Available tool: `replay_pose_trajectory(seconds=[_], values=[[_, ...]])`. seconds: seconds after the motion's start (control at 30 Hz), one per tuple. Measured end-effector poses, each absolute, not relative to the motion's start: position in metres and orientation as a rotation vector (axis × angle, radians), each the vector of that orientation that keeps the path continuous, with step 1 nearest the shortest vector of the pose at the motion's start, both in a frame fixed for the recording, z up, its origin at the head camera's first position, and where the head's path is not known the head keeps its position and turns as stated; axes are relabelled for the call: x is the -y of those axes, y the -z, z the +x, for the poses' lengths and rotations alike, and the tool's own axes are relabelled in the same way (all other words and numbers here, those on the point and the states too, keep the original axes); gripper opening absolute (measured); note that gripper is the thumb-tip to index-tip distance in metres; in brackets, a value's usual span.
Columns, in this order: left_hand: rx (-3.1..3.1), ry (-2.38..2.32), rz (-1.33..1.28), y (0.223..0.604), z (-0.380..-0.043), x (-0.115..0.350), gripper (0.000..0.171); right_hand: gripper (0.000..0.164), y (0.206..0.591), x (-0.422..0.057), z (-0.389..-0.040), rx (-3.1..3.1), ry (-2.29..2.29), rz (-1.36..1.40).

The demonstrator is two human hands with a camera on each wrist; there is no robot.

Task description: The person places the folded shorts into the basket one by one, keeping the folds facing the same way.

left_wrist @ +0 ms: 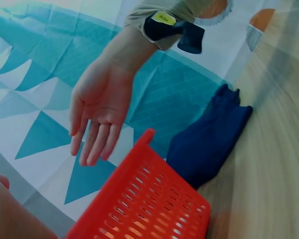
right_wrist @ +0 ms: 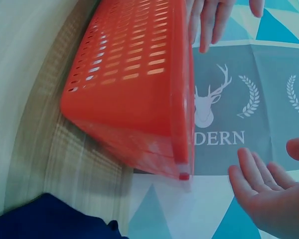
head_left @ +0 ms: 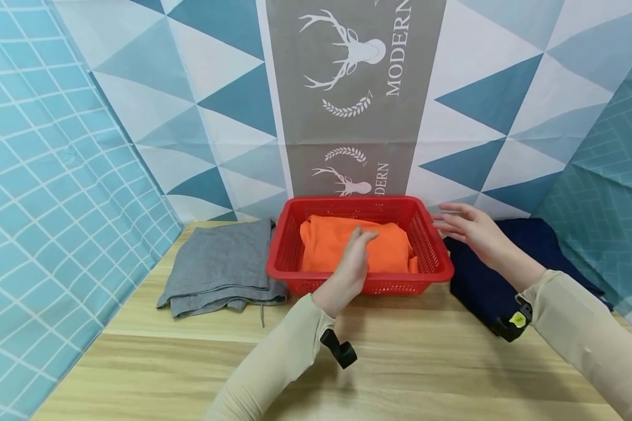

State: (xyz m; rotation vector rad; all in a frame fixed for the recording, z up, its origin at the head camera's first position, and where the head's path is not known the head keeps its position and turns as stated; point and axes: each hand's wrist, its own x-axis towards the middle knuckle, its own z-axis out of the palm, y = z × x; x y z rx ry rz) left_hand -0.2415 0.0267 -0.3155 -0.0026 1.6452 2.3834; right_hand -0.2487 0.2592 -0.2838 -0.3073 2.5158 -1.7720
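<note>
A folded orange garment (head_left: 384, 245) lies inside a red perforated plastic basket (head_left: 350, 203). Over the basket's front part is my left hand (head_left: 351, 260), fingers extended and holding nothing, overlapping the orange cloth in the head view. My right hand (head_left: 466, 228) is beside the basket's right rim, its fingers loosely spread and nothing in them. The right wrist view also has my right hand (right_wrist: 271, 191) apart from the basket (right_wrist: 139, 109), palm and fingers showing. Only a small part of my left hand (left_wrist: 12, 214) appears in the left wrist view.
A folded grey garment (head_left: 221, 257) with a dangling drawstring lies left of the basket on the wooden table (head_left: 189, 368). To the right is a dark navy garment (head_left: 532, 245), partly behind my right arm. A patterned cloth backdrop (head_left: 232, 117) stands directly behind the basket.
</note>
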Motion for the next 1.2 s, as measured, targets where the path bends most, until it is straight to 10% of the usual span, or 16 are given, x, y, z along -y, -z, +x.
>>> replay_pose_trajectory(seconds=[1.2], values=[[-1.433, -2.209, 0.756, 0.340, -0.215, -0.049, 0.043, 0.040, 0.295, -0.308, -0.230, -3.066, 1.250, -0.459]])
